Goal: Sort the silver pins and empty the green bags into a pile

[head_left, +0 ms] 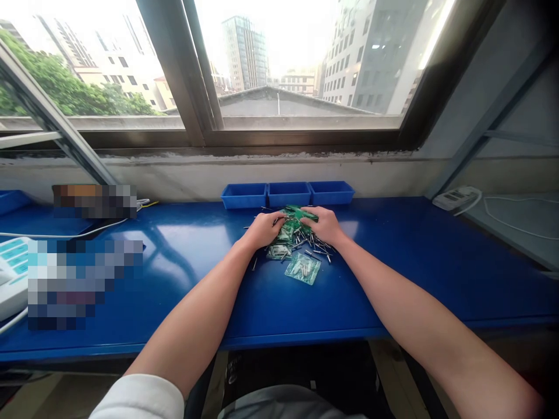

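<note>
A heap of small green-and-clear plastic bags and loose metal pins, which look like blind rivets (321,243), lies on the blue table. My left hand (263,228) is at the heap's left side, fingers curled in; what they close on is too small to make out. On the right of the heap, my right hand (326,223) has its thumb and fingers closed around a green plastic bag (309,214). Nearer to me, a flat clear bag with green edges (304,268) lies by itself with several metal pieces inside.
Three blue bins (289,194) stand in a row behind the heap, against the wall under the window. A white device with pale blue keys (15,265) and blurred items sit at the left. At the far right lies a white power strip (457,198) with a cable.
</note>
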A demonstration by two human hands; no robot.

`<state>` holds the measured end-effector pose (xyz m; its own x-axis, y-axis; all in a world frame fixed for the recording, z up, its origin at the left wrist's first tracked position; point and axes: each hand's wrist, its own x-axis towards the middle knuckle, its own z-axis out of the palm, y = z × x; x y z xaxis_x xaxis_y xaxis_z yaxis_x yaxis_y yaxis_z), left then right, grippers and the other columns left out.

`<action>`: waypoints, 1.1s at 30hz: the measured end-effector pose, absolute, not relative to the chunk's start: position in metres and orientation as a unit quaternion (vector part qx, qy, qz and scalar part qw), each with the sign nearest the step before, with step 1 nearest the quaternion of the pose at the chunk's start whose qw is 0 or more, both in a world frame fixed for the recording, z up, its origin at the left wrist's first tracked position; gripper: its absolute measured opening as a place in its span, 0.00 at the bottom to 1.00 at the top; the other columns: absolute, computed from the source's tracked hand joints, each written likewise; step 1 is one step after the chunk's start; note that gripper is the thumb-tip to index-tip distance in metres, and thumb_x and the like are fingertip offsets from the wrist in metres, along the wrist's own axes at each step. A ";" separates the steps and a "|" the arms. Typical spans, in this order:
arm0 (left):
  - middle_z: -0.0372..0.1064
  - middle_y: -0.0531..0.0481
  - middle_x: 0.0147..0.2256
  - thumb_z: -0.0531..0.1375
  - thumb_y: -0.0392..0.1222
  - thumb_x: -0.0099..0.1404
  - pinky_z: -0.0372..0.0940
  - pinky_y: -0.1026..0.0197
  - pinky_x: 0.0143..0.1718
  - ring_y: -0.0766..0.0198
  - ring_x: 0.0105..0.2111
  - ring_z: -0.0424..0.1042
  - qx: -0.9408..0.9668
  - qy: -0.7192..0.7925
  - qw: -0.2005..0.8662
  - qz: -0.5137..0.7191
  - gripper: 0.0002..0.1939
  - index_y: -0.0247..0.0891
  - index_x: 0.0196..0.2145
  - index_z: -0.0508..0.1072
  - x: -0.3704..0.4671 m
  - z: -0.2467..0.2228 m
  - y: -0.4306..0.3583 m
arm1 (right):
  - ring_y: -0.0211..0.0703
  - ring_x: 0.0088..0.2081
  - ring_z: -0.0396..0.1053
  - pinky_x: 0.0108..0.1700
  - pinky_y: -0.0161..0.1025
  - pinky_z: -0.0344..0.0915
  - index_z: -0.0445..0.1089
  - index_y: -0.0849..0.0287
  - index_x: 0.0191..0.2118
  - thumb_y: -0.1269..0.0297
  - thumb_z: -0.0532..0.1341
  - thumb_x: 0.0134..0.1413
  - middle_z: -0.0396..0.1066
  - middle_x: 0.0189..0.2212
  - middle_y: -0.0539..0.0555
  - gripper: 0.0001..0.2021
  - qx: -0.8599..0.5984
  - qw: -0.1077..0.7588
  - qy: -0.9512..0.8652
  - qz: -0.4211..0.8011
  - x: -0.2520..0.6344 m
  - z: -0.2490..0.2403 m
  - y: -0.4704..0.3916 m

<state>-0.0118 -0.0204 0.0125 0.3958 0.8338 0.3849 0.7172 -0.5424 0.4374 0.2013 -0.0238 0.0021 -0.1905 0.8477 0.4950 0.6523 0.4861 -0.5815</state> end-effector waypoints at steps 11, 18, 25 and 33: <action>0.70 0.49 0.50 0.44 0.56 0.67 0.60 0.56 0.52 0.54 0.52 0.67 0.839 0.486 0.082 0.231 0.24 0.44 0.49 0.71 -0.017 0.010 -0.017 | 0.52 0.56 0.62 0.59 0.49 0.57 0.69 0.59 0.53 0.60 0.52 0.56 0.67 0.53 0.57 0.20 -0.546 0.333 -0.755 0.142 0.209 0.001 -0.018; 0.43 0.42 0.65 0.48 0.69 0.58 0.43 0.43 0.61 0.43 0.63 0.46 0.834 0.536 0.053 0.119 0.42 0.44 0.63 0.51 0.001 0.010 -0.024 | 0.57 0.65 0.43 0.64 0.56 0.42 0.51 0.56 0.64 0.50 0.50 0.57 0.47 0.64 0.55 0.31 -0.539 0.206 -0.803 0.152 0.196 0.002 -0.024; 0.38 0.43 0.66 0.52 0.72 0.52 0.38 0.39 0.60 0.42 0.64 0.39 0.842 0.530 0.080 0.054 0.48 0.48 0.65 0.45 -0.013 0.020 -0.024 | 0.57 0.64 0.47 0.62 0.54 0.48 0.53 0.56 0.63 0.49 0.55 0.54 0.51 0.63 0.58 0.33 -0.524 0.208 -0.813 0.147 0.202 0.006 -0.027; 0.27 0.48 0.66 0.55 0.72 0.47 0.32 0.39 0.62 0.43 0.65 0.27 0.819 0.555 0.137 -0.038 0.54 0.50 0.65 0.39 -0.035 0.035 -0.028 | 0.58 0.55 0.58 0.54 0.54 0.57 0.66 0.58 0.52 0.41 0.58 0.47 0.66 0.52 0.59 0.31 -0.553 0.234 -0.794 0.095 0.212 0.006 -0.025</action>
<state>-0.0349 -0.0281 0.0350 0.3803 0.8995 -0.2153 0.9205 -0.3456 0.1823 0.2123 -0.0251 0.0063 -0.2798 0.9223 0.2667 0.8338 0.3711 -0.4086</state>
